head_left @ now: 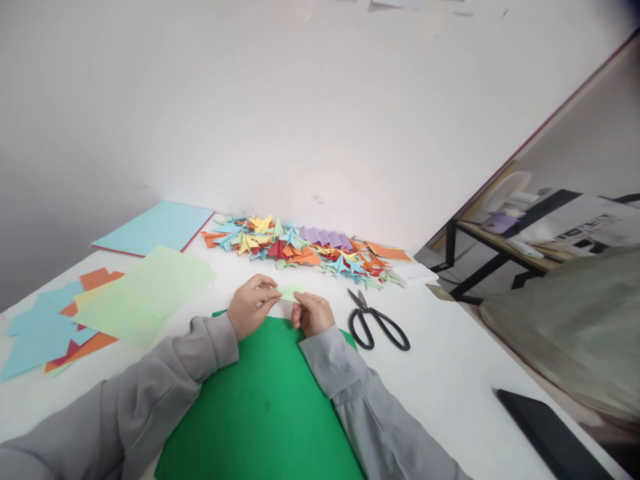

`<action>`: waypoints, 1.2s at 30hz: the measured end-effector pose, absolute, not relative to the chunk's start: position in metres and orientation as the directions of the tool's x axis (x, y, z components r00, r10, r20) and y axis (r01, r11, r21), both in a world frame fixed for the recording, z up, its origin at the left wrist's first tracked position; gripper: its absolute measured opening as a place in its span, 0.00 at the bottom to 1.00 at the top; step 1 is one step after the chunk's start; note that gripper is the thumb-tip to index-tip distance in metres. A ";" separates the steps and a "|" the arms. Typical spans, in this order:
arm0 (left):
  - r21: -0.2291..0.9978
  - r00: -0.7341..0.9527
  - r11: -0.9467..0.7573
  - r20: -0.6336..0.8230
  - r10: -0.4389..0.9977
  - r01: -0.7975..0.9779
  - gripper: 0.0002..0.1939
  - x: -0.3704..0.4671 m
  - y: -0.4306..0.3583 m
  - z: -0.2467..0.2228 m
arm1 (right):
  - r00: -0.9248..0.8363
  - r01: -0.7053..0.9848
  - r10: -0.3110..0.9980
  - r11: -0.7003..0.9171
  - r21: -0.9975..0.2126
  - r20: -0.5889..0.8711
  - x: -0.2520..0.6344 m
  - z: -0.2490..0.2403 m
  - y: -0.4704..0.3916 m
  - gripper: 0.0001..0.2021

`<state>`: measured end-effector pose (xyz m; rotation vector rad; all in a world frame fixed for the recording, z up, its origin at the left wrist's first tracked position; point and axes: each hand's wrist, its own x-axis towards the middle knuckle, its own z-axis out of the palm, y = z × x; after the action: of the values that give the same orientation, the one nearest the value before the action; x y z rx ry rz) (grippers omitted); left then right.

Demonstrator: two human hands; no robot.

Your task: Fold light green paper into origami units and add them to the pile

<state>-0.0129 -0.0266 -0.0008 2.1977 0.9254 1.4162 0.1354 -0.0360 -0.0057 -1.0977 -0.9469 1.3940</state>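
Between my two hands is a small piece of pale green paper (290, 291), raised over the far edge of a green sheet (270, 400). My left hand (253, 307) pinches its left end between thumb and fingers. At the right end, the thumb and curled fingers of my right hand (313, 313) close on it. How the paper is folded is too small to make out. Black-handled scissors (373, 319) lie to the right of my right hand, blades parted a little. Behind my hands lies a long heap of folded paper pieces (285, 250) in several colours.
Loose light green sheets (135, 290) and blue sheets (47, 320) overlap on the left. A light blue sheet (157, 227) rests near the wall. A black flat device (550, 433) lies at the right front, and a low shelf (500, 243) stands beyond the table's right edge.
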 end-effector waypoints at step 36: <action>0.325 0.354 -0.781 0.753 0.555 0.533 0.08 -0.015 -0.025 0.001 | -0.409 0.854 0.519 0.508 0.114 0.751 0.144 0.005 -0.047 0.03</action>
<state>-0.0148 -0.0251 0.0015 2.5650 1.0305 1.4423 0.1444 -0.0470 0.0052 -1.1173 -2.0909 -0.6530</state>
